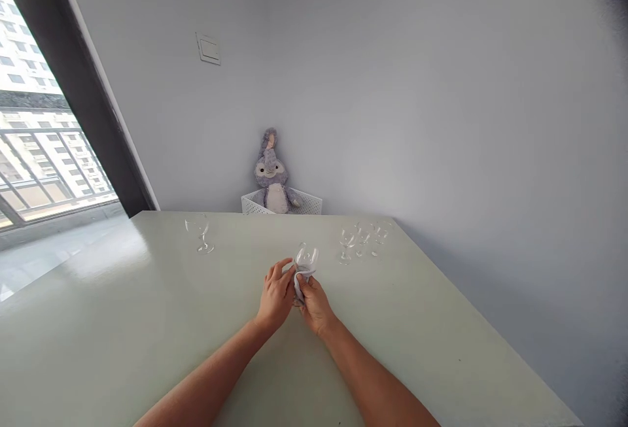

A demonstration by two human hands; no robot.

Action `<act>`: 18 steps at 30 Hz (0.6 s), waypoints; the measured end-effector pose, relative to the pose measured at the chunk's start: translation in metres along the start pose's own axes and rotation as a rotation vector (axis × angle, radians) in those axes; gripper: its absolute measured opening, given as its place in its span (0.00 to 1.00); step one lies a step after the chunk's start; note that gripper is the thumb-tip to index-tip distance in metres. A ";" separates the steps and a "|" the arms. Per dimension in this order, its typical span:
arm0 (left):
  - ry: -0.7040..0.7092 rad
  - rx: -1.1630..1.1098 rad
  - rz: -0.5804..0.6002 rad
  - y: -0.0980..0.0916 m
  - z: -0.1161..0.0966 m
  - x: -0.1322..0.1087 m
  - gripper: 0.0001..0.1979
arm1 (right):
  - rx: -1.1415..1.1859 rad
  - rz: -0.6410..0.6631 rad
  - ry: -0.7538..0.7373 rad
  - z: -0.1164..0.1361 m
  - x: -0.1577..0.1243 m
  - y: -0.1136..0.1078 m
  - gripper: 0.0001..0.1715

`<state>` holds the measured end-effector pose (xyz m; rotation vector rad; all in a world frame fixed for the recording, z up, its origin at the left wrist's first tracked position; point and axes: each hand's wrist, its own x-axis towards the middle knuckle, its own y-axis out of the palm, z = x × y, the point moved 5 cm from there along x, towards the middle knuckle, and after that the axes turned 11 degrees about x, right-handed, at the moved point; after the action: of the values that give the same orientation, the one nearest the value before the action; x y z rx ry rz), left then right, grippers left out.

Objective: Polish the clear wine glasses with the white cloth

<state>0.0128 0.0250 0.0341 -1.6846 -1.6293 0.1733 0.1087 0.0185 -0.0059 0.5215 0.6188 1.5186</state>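
Just above the table, a small stemmed glass [307,255] is held between my two hands, its bowl tilted up and away from me. A pale grey cloth [298,285] is wrapped around its stem and the underside of the bowl. My right hand [314,304] is closed on the cloth and the glass inside it, with the thumb pressed on the cloth. From the left side, my left hand [277,297] curls its fingers against the glass and cloth. The fingers hide much of the stem and foot.
Several stemmed glasses [346,240] stand upright at the back right of the pale green table [171,322]. Another glass [202,234] stands at the back left. Behind the far edge, a plush toy [275,195] sits in a white basket [310,203]. Walls rise behind and right.
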 end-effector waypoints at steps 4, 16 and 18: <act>-0.306 -0.635 0.192 -0.001 0.012 0.008 0.20 | 0.045 0.086 0.130 0.001 -0.004 0.002 0.24; -0.584 -0.857 0.009 -0.016 0.048 0.021 0.20 | -0.166 -0.191 -0.012 0.023 0.012 -0.035 0.26; -0.753 -0.968 -0.062 -0.016 0.066 0.021 0.19 | -0.365 -0.179 -0.220 0.039 0.006 -0.033 0.26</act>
<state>-0.0348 0.0695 0.0067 -2.4521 -2.5847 -0.0453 0.1584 0.0274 0.0009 0.3353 0.2038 1.3423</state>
